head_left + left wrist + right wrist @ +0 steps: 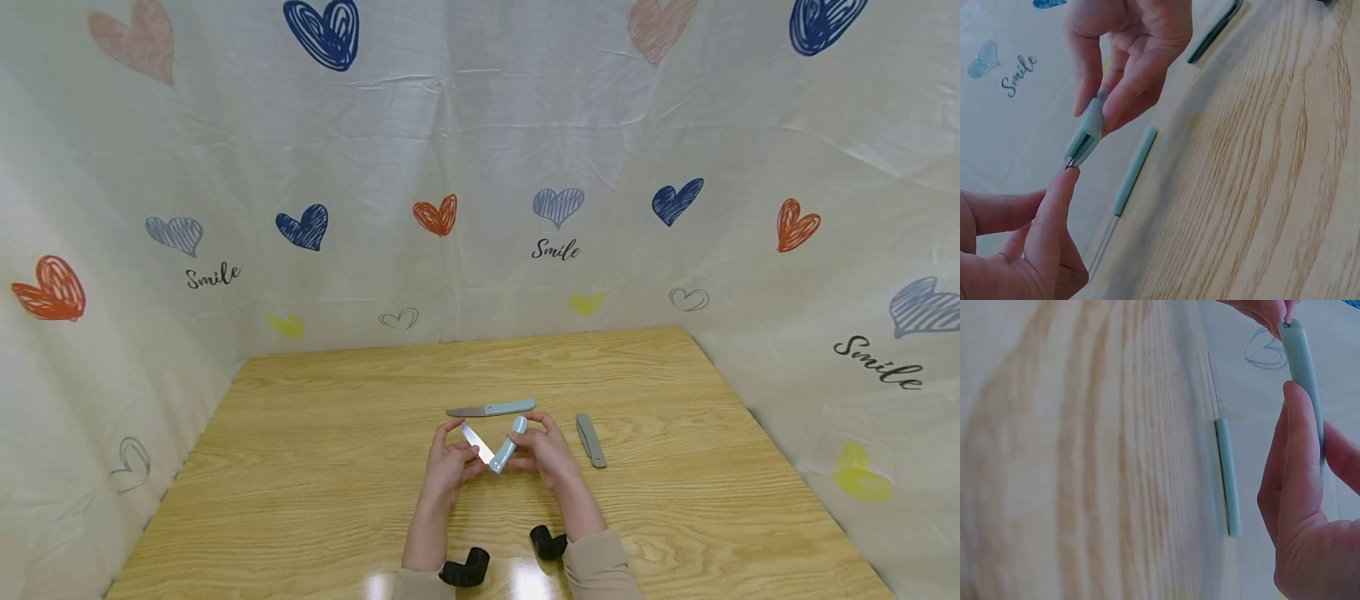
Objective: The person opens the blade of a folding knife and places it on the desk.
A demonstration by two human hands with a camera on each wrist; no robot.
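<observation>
Between the two hands, above the table, is a folding knife (501, 458) with a light blue handle, its blade partly unfolded so that it makes a V with the handle. My left hand (447, 467) pinches the shiny blade between thumb and fingers. The handle is gripped by my right hand (549, 450); in the right wrist view thumb and fingers press the pale handle (1302, 359) from both sides. Just beyond the hands lies a second light blue knife (510, 407), blade fully out to the left. A grey-green folded knife (591, 440) rests to the right of the right hand.
The wooden table (315, 450) reaches out on all sides of the hands. Behind it hangs a white curtain (480, 150) printed with hearts and "Smile". A black wrist-worn piece (467, 567) sits on the left wrist, another (548, 542) on the right.
</observation>
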